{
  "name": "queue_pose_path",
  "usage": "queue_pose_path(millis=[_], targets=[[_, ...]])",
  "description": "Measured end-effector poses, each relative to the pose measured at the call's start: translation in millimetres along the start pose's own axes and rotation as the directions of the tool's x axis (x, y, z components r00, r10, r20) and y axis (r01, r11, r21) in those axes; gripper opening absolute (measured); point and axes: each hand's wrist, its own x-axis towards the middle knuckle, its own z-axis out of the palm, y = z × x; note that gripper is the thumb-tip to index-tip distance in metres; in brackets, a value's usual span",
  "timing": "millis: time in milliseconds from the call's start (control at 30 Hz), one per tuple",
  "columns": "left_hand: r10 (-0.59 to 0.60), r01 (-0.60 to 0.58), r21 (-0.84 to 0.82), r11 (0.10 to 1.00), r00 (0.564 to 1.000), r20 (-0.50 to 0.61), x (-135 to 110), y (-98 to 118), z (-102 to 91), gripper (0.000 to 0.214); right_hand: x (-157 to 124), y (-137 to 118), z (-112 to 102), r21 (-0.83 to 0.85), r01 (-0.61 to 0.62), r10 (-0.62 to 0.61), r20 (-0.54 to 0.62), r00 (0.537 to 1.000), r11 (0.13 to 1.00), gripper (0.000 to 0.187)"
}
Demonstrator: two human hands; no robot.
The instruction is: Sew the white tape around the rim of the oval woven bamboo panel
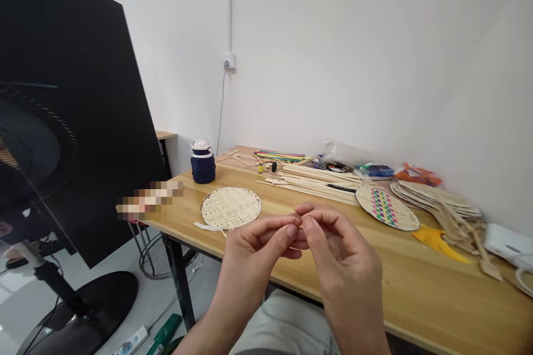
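A: Hands?
B: We're pinching both, left hand (250,255) and right hand (345,266), fingertips meeting over the table's (416,288) near edge. Can't tell what's held.
A: Disc?
B: Disc (230,208) is lying by the near-left corner, untouched.

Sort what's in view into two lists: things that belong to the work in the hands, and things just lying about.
In hand: left hand and right hand, both pinching a small thin piece, too small to identify; likely also the plain woven disc and bamboo strips.
Lying about: blue jug, coloured woven fan, stack of fans, yellow scrap, pedestal fan.
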Motion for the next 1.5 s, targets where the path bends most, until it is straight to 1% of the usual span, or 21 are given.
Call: queue_pose_path(millis=[100,200,333,500,733,1067,1300,1500], targets=[[-0.056,0.055,0.035,0.998,0.998,0.008,-5.9,-10.2,4.6,0.008,-10.9,4.7,-13.8,0.013,-0.034,0.035,-0.035,0.999,0.999,0.012],[-0.082,0.081,0.081,0.993,0.997,0.012,-10.4,-18.4,8.1,0.009,-17.9,9.3,-23.2,0.037,-0.068,0.070,-0.055,0.996,0.997,0.012],[-0.087,0.086,0.135,0.987,0.996,0.002,-13.4,-22.1,13.0,0.011,-20.9,11.1,-29.1,0.062,-0.054,0.059,-0.089,0.994,0.997,0.008],[-0.076,0.078,0.167,0.983,0.997,-0.016,-15.4,-20.7,15.3,0.010,-20.3,9.2,-30.8,0.057,-0.029,0.033,-0.061,0.998,0.998,0.006],[-0.048,0.051,0.156,0.986,0.999,-0.022,-14.8,-23.0,14.4,0.009,-21.2,11.6,-31.0,0.083,-0.032,0.037,-0.064,0.997,0.996,0.007],[-0.027,0.027,0.161,0.987,1.000,-0.004,-13.7,-21.2,16.7,0.007,-20.5,10.3,-31.1,0.027,0.003,-0.001,-0.062,0.998,1.000,0.008],[-0.012,0.016,0.154,0.988,1.000,-0.028,-14.7,-20.6,20.3,0.006,-18.3,10.9,-31.5,0.044,-0.021,0.022,-0.032,0.999,0.999,0.007],[-0.015,0.014,0.149,0.989,1.000,0.011,-12.9,-21.4,17.8,0.006,-19.0,10.2,-32.7,0.038,-0.027,0.029,-0.043,0.999,0.999,0.007]])
